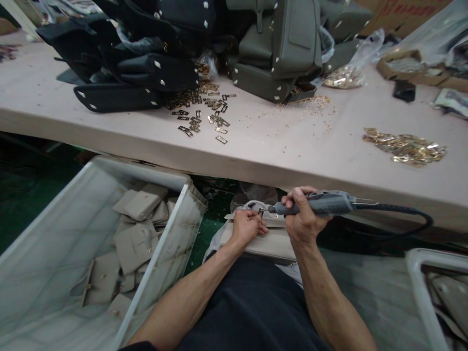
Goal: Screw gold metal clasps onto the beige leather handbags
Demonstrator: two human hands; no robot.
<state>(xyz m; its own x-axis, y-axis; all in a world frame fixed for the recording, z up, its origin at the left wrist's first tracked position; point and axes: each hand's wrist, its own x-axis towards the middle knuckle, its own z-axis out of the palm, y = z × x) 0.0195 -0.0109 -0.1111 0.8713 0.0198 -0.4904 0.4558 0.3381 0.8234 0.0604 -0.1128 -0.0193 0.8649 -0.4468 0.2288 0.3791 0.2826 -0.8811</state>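
Across the top of the view a long pale worktable (278,141) is stretching from edge to edge, carrying a pile of black bags (139,68) on its left and a pile of grey-green bags (285,44) toward the middle. Below its front edge, on the left, a big translucent white bin (54,253) is holding loose beige leather pieces (135,243), and the corner of a second bin (420,258) is showing at the lower right. Between the bins the person is sitting with a beige bag (270,243) lying across the lap, just under the table edge. The right hand (303,222) is wrapping tightly around a grey power tool (325,204), whose black cable (409,214) is curving away to the right and whose tip is pointing left at the bag's top edge. The left hand (246,226) is resting on the bag, its thumb and fingers pinching together on a small metal fitting (261,211) right at the tool's tip. On the table, gold-coloured clasps (405,146) are lying in a heap at the right, and small rectangular buckles (204,109) are lying scattered just in front of the black bags.
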